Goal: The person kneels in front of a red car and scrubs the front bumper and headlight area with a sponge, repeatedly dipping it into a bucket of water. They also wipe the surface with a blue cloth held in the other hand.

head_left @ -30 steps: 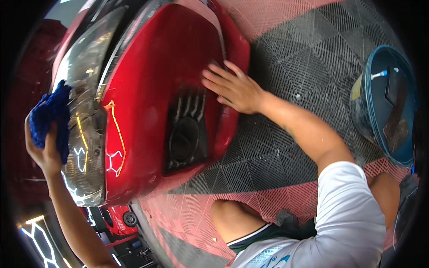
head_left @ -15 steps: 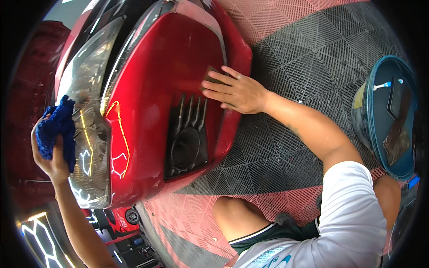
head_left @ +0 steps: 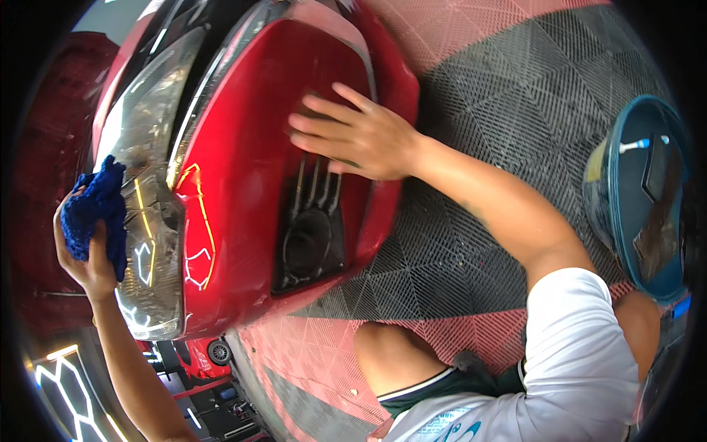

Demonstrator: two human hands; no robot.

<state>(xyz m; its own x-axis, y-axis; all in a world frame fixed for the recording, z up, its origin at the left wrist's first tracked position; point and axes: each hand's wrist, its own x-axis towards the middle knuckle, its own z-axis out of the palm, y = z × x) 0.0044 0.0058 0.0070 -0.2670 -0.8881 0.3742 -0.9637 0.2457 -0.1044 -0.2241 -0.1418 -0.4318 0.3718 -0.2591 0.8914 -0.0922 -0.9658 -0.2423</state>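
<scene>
My right hand [head_left: 364, 140] lies flat, fingers spread, on the red car bumper [head_left: 243, 110]. Beneath the fingers is a thin dark sheet that looks like sandpaper [head_left: 315, 115], mostly covered and blurred by motion. Just below the hand is the black fog-light recess [head_left: 309, 236]. On the left, my left hand [head_left: 92, 258] grips a bunched blue cloth [head_left: 103, 214] beside the clear headlight [head_left: 151, 214].
A dark teal bucket [head_left: 600, 210] on the right holds a white-and-blue brush [head_left: 635, 145] and a dark flat piece [head_left: 655, 239]. Grey and pink grid tiles [head_left: 501, 125] cover the floor. Another red car [head_left: 199, 359] stands at lower left.
My right hand has slid leftward over the bumper with the sandpaper under it, away from the bumper's right edge. My left hand and the blue cloth have barely moved.
</scene>
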